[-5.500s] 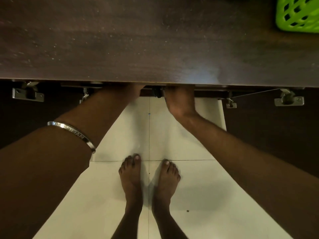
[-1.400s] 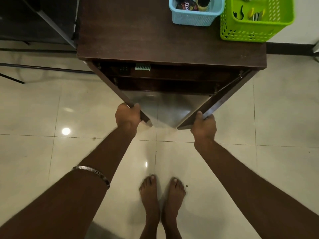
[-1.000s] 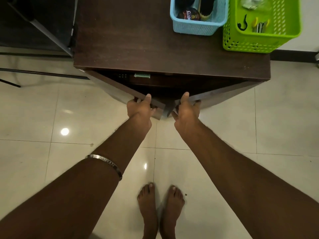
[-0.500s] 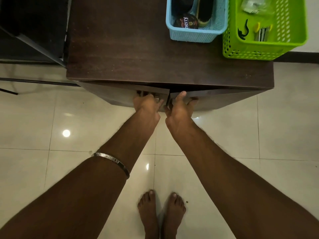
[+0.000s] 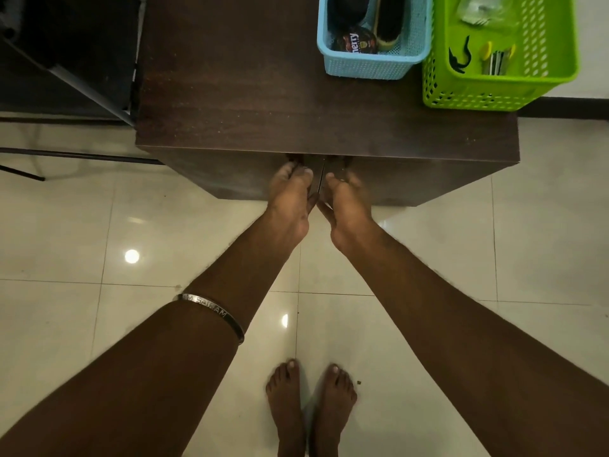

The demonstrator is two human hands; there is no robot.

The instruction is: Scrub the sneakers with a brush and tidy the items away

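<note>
Head view: both hands are at the meeting edges of a dark wooden cabinet (image 5: pixel 329 127) whose two doors (image 5: pixel 321 183) look all but closed. The left hand (image 5: pixel 290 206) lies with fingers extended and close together on the left door near its top corner; the right hand (image 5: pixel 346 209) mirrors it on the right door, its fingertips reaching up under the top's overhang. Whether any finger hooks an edge I cannot tell. No sneakers show; presumably they are inside. On top, a blue basket (image 5: pixel 362 69) holds the shoe brush (image 5: pixel 389 21) and a polish tin (image 5: pixel 356 41), beside a green basket (image 5: pixel 478 94) of small items. The brush looks stiff and light, best taken by its wooden back; the tin is smooth, so pinch its rim.
</note>
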